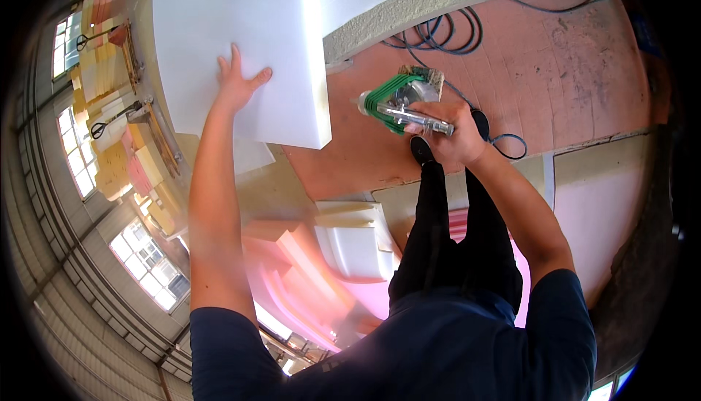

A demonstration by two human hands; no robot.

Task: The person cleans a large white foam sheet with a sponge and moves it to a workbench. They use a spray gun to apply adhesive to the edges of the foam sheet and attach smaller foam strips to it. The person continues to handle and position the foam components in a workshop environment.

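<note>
My left hand (pixel 238 89) lies on a large white foam block (pixel 241 7), its fingers spread over the top face. My right hand (pixel 461 129) is closed round the handle of a metal spray gun (pixel 394 108), held to the right of the block and apart from it. Green bands are wound about the gun's body, and a brownish crust sits at its far end. My fingers partly hide the grip.
A dark hose (pixel 467 32) lies coiled on the reddish floor covering (pixel 569 72) and runs near my shoes. Pink foam pieces (pixel 292 262) and a white foam piece (pixel 354 244) are by my left side. Further left stand stacked foam slabs (pixel 109 145).
</note>
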